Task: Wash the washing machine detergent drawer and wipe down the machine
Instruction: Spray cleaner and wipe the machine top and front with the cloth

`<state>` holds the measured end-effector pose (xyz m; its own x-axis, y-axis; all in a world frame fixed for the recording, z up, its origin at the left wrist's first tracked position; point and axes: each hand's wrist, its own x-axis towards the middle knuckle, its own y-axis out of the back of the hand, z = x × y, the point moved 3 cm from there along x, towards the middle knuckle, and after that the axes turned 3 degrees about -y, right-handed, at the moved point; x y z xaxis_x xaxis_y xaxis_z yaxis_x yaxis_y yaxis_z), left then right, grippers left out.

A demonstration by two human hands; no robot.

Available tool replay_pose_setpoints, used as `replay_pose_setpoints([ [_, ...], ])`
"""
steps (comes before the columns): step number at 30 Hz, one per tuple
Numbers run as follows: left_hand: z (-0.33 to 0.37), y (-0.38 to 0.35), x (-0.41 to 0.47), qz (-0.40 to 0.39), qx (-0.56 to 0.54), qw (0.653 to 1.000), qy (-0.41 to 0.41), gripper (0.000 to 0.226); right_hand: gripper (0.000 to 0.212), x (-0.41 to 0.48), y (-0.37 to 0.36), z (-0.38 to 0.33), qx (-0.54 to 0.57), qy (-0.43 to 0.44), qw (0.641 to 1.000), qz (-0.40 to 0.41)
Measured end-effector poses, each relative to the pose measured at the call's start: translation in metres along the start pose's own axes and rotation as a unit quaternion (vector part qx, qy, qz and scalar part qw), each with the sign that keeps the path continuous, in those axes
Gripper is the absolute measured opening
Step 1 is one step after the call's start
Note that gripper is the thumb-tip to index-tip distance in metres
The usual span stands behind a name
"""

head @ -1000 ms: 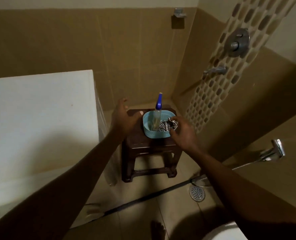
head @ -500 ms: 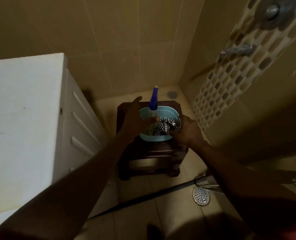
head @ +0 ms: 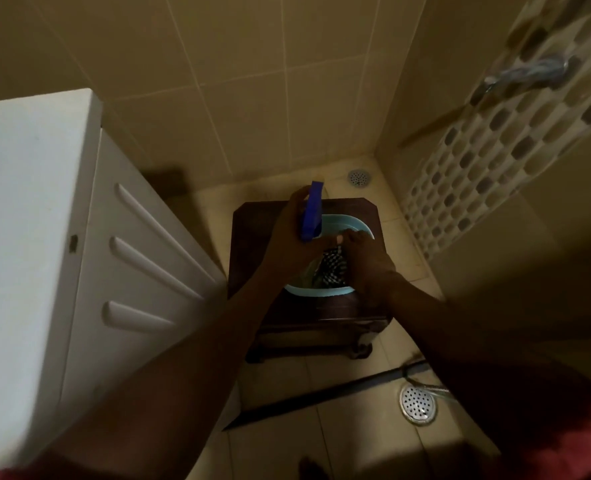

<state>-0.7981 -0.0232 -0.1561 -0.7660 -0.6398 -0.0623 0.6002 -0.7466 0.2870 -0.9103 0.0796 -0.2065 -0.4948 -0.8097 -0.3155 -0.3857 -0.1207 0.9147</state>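
Reaching down over a dark brown wooden stool [head: 252,237], both hands are seen at a pale blue plastic tub [head: 352,225] that stands on its top. The left hand [head: 292,242] is wrapped around a spray bottle with a bright blue trigger head [head: 312,216]; the blue head stands up above the fingers, while the bottle's body is mostly hidden by the hand and the tub's rim. The right hand [head: 365,259] is set into the tub on its right side, its fingers curled down onto a black-and-white checked cloth [head: 332,268] that lies bunched inside; whether the cloth is actually pinched cannot be told, as the fingertips are hidden. The two hands are touching or nearly touching above the tub's middle.

To the left, just beside the stool, the white washing machine [head: 27,209] is seen from above and from its side, its flat top in view and three raised ribs pressed into its side panel. The detergent drawer is not visible from this angle.

The floor [head: 352,441] is laid with pale tiles. A small round drain [head: 358,177] is set in the far corner behind the stool, and a larger round metal drain [head: 418,403] lies near the right forearm, with a dark hose [head: 321,396] run across the tiles beside it. A chrome tap [head: 529,72] is blurred on the mosaic-tiled wall at the upper right.
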Motion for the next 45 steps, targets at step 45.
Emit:
replay_pose_setpoints([
  [45, 0.149, 0.285, -0.311, 0.15, -0.256, 0.953, 0.065, 0.018, 0.038, -0.132, 0.169, -0.374, 0.464, 0.037, 0.843, 0.269],
])
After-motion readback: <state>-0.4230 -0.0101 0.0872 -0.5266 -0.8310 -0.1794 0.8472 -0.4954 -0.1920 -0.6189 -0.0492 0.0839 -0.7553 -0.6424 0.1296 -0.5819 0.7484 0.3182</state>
